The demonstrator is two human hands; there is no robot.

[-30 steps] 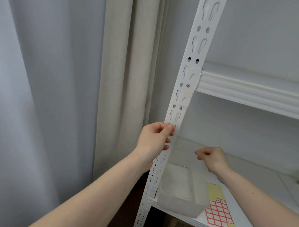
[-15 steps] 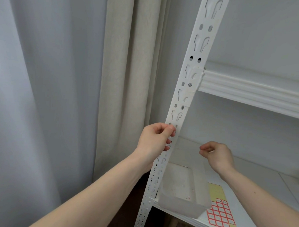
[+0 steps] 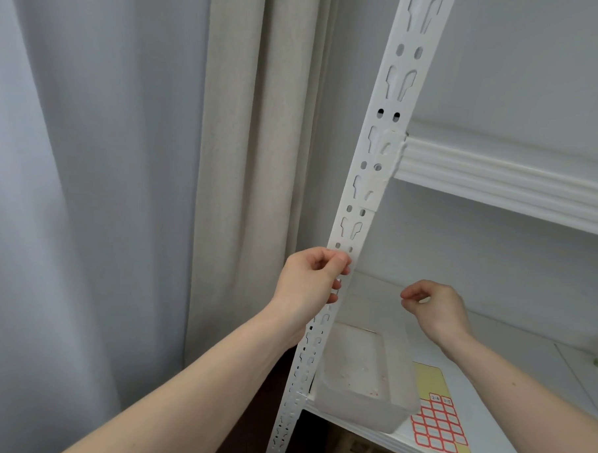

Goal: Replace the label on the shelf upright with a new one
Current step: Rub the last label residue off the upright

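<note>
- The lower shelf is a white board at 5 o'clock; on it stand a frosted plastic bin near its front left corner and, just beside the bin at its 3 o'clock, a label sheet of red-bordered stickers on yellow backing.
- The shelf upright, a white slotted strip, runs from 6 o'clock to 1 o'clock; its long axis leans in the view, top toward 1 o'clock.
- The left hand is at the upright's left edge near centre, fingers curled with thumb and forefinger pinched at the strip; whether a label lies under them cannot be told.
- The right hand is raised at 4 o'clock, apart from the upright, fingers loosely curled with thumb and forefinger tips close; what they pinch, if anything, is too small to tell.
- The upper shelf meets the upright at 2 o'clock.
- A beige curtain and a pale grey curtain hang from 9 to 12 o'clock, before a grey wall.
</note>
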